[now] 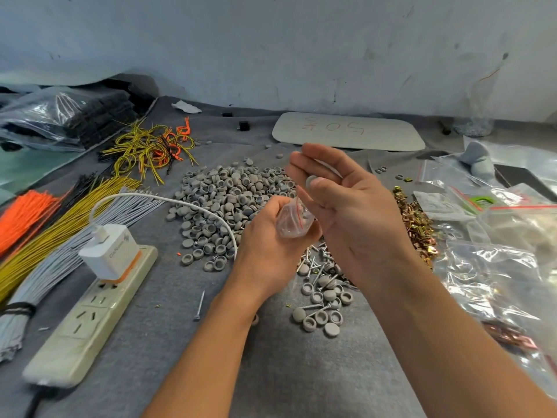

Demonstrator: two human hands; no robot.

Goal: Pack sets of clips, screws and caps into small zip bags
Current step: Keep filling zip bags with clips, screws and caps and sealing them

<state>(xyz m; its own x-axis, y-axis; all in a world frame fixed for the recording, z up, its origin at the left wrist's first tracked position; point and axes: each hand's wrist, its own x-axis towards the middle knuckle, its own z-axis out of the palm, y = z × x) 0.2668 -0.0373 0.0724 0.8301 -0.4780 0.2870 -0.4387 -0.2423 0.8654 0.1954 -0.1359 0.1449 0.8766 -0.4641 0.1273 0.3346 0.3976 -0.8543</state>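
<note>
Small zip bag (pixel 293 220): clear with a red seal line, held above the grey cloth (pixel 301 372), gripped in the curled left hand (pixel 268 239). Grey cap (pixel 310 181): pinched by the right hand (pixel 349 212), just above the bag. Beneath: caps pile (pixel 229 200), screws (pixel 319 263), brass clips (pixel 417 224).

A pale, scuffed and stained wall (pixel 301 40) rises behind the table (pixel 301 372). Grey felt-like cloth (pixel 168 342) covers the table's top. The light is soft and even.
</note>
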